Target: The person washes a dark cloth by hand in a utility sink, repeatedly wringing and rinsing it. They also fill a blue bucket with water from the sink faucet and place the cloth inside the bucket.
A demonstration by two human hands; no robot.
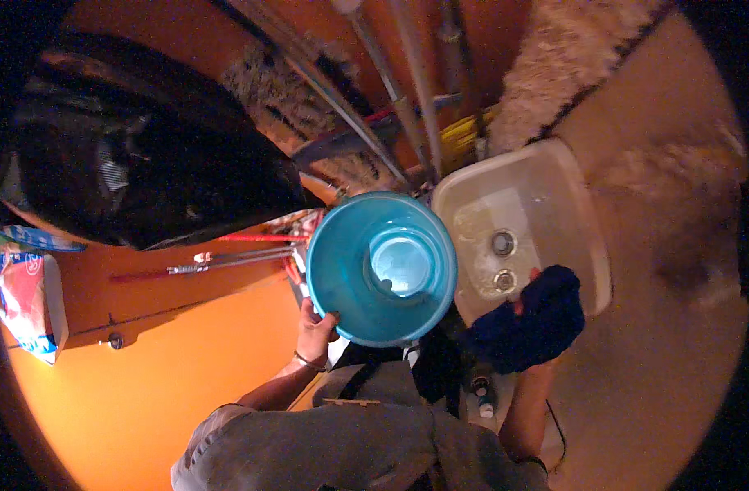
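Observation:
My left hand (316,333) grips the near left rim of a turquoise plastic bucket (343,270), thumb over the edge. The bucket's mouth faces up towards me. Its inside looks wet or shiny, with a bright reflection at the bottom and a small dark spot there. A bundled navy-blue cloth (528,328) is in my right hand (519,305), which it mostly hides; only some fingertips show. The cloth hangs over the near right corner of a pale rectangular basin (595,245). Two small round things (503,243) show on the basin's bottom.
Several poles (380,80) lean beyond the bucket. A large black item (165,153), perhaps a bag, fills the upper left. A printed package (30,301) stands at far left by the orange wall (165,362). A small bottle (485,405) is near my right forearm. Shaggy fabric (552,67) lies upper right.

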